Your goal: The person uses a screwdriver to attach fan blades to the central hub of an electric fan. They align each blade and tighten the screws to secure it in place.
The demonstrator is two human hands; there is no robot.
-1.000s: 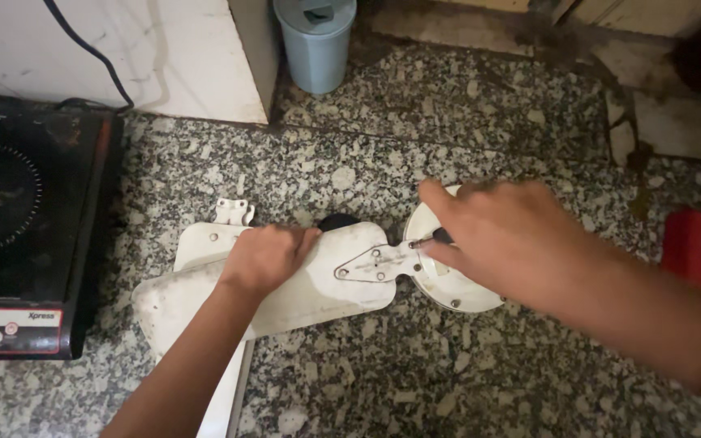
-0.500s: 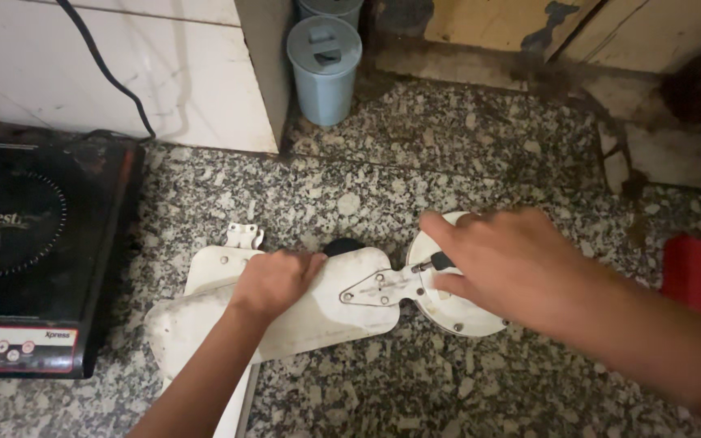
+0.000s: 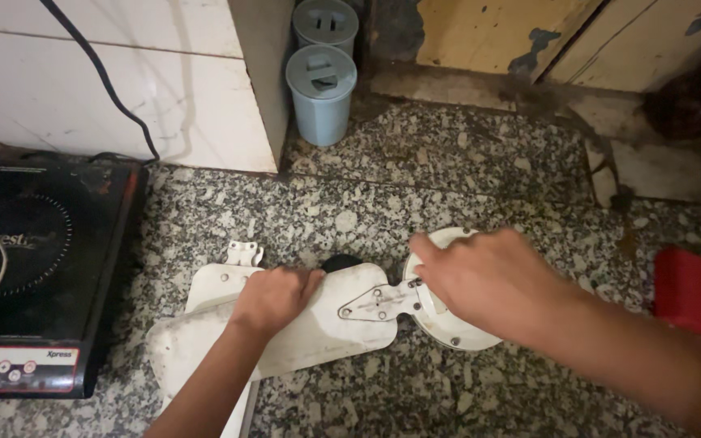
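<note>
My left hand (image 3: 273, 298) is curled over the top edge of a long white blade (image 3: 342, 324) lying flat on the speckled granite counter (image 3: 415, 203), pressing it down. A grey metal bracket (image 3: 375, 302) with several screws joins the blade to a round white plate (image 3: 458, 334). My right hand (image 3: 488, 280) is closed over that plate, its forefinger stretched out. It grips a small screwdriver whose tip (image 3: 414, 283) touches the bracket's end, while the handle is hidden under the fingers. A second white blade (image 3: 212, 285) lies beneath the first.
A black induction cooktop (image 3: 34, 268) stands at the left, with a black cable (image 3: 99, 73) running up the white tiled wall. Two blue-grey lidded containers (image 3: 320, 93) stand at the back. A small white bracket (image 3: 242, 253), a black knob (image 3: 340, 262) and a red object (image 3: 695, 296) lie nearby.
The view has tilted up, so everything sits lower in the frame. My right hand has closed over the screwdriver and hidden its black handle. My left hand stays on the blade.
</note>
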